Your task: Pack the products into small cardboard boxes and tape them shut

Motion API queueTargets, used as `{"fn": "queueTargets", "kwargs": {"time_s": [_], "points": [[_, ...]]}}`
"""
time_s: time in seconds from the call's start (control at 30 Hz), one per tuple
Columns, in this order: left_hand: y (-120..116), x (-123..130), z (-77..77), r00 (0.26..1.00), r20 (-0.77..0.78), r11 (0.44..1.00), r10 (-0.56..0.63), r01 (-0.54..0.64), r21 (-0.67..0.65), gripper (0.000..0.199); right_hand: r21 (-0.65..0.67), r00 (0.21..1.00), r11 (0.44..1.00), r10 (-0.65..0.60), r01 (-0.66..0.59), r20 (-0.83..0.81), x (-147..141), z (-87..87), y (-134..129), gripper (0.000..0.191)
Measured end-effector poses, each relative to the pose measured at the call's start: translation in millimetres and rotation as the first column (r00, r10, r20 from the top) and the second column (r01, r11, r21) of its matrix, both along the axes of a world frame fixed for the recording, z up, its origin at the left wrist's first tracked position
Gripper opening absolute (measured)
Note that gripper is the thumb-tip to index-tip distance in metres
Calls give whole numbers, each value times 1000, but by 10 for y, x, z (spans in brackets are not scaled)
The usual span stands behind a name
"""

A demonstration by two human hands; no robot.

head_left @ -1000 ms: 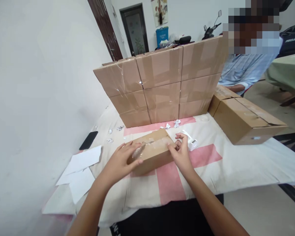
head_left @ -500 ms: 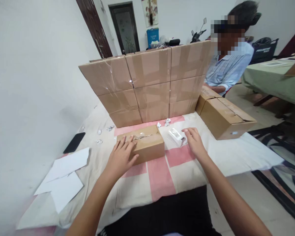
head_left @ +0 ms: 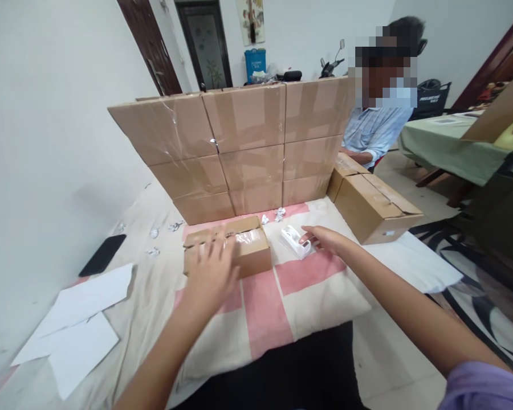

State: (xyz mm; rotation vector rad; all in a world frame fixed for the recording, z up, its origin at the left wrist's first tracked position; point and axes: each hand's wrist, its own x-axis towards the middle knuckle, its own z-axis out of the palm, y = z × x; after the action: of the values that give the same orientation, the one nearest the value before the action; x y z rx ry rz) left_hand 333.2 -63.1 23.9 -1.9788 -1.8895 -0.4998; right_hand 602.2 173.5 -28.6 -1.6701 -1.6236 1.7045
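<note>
A small brown cardboard box [head_left: 256, 261] lies on the patterned cloth in front of me, with clear tape on its top. My left hand [head_left: 214, 265] is over the box's left part, fingers spread and slightly blurred, holding nothing; whether it touches the box is unclear. To the right of the box stands a white tape dispenser [head_left: 294, 242]. At the dispenser's right side is my right hand [head_left: 322, 238], its thumb and fingers apart around the dispenser's edge.
Behind the box rises a wall of stacked cartons [head_left: 252, 122]. More cartons [head_left: 367, 210] stand at the right, near a seated person [head_left: 374, 128]. On the left lie a black phone [head_left: 102, 255] and white papers [head_left: 85, 293]. Crumpled bits [head_left: 280, 214] are scattered about.
My left hand has lifted a little from the box top, showing more of the box's taped top. My right hand has moved closer to the tape dispenser. The view has shifted right.
</note>
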Motion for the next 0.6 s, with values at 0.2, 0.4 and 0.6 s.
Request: {"fn": "queueTargets", "kwargs": {"time_s": [0.2, 0.4, 0.6], "points": [[530, 1309, -547, 771, 285, 801, -570, 443, 402, 71, 15, 998, 999, -48, 49, -26, -111, -61, -33, 25], [1479, 1546, -1057, 678, 732, 991, -70, 132, -27, 98, 58, 999, 998, -20, 23, -47, -88, 62, -99, 16], [1535, 1415, -1213, 606, 795, 995, -18, 91, -46, 103, 28, 998, 998, 55, -56, 22, -67, 184, -41, 10]]}}
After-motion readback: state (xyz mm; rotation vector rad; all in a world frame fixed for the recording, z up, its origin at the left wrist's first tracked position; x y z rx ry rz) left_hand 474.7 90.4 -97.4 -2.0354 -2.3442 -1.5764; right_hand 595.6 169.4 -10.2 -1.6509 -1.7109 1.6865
